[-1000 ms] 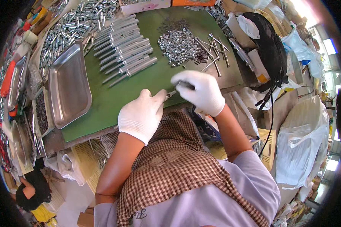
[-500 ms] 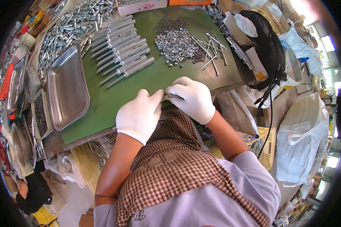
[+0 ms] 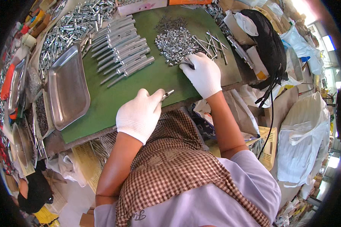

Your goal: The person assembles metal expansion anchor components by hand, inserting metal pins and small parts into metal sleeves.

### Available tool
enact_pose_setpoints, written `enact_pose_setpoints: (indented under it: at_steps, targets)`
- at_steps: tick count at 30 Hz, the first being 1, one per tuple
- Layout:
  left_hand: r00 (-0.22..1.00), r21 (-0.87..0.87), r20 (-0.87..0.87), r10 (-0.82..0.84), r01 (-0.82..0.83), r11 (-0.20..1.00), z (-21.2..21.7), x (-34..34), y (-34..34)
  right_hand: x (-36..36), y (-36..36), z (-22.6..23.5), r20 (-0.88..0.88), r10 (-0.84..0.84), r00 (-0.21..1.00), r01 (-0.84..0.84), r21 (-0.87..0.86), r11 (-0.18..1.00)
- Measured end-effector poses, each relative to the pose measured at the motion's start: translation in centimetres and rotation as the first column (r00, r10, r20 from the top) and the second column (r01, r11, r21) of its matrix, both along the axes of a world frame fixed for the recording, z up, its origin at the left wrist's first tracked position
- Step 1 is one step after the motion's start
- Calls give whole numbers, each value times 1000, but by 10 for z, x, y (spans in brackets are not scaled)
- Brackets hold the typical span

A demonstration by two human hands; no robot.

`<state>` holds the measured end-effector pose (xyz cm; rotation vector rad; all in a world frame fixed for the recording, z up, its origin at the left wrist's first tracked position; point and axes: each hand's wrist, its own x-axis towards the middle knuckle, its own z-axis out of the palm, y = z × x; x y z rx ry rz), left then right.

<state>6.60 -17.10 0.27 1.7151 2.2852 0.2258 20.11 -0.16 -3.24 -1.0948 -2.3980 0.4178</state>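
Note:
My left hand (image 3: 140,111), in a white knit glove, is closed around a small metal tube (image 3: 168,94) near the table's front edge. The tube's bright end sticks out past the thumb and forefinger, pointing right. Farther right, my gloved right hand (image 3: 204,73) has its fingers drawn together at the near edge of a pile of small silvery metal pieces (image 3: 174,43). Something dark shows at its fingertips, too small to make out. Left of that pile lie several long metal rods with thicker sleeves (image 3: 130,51), side by side in a slanting row.
Thin metal rods (image 3: 218,43) lie loose beyond my right hand. Dark small pins (image 3: 170,23) are heaped behind the pile. A steel tray (image 3: 68,89) rests on the green tabletop (image 3: 98,117) at left. More metal tubes (image 3: 70,32) fill the far left; a black mesh bag (image 3: 267,41) is at right.
My right hand has left the left hand and reached forward and right to the pile of small metal pieces. The left hand stays in place, and the tube's end in it is now uncovered.

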Motion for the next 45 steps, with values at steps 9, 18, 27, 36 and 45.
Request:
enact_pose_setpoints:
  at_steps: [9, 18, 27, 36, 45]
  targets:
    - [1000, 18, 8, 1, -1, 1000, 0, 0, -1, 11, -7, 3, 75, -74, 994, 75, -17, 997]
    - [1000, 37, -2, -9, 9, 999, -4, -1, -2, 14, -27, 15, -149, 339, 929, -361, -164, 918]
    - [1000, 26, 14, -14, 14, 1000, -2, -2, -2, 6, -45, 7, -92, 397, 913, -407, -173, 897]
    - [997, 10, -37, -69, 69, 998, -5, -3, -7, 4, -40, 11, -23, 388, 921, -377, -294, 878]
    - [993, -33, -79, -92, 89, 995, -1, 0, -3, -27, -42, -1, -814, -444, 375, -857, -487, 170]
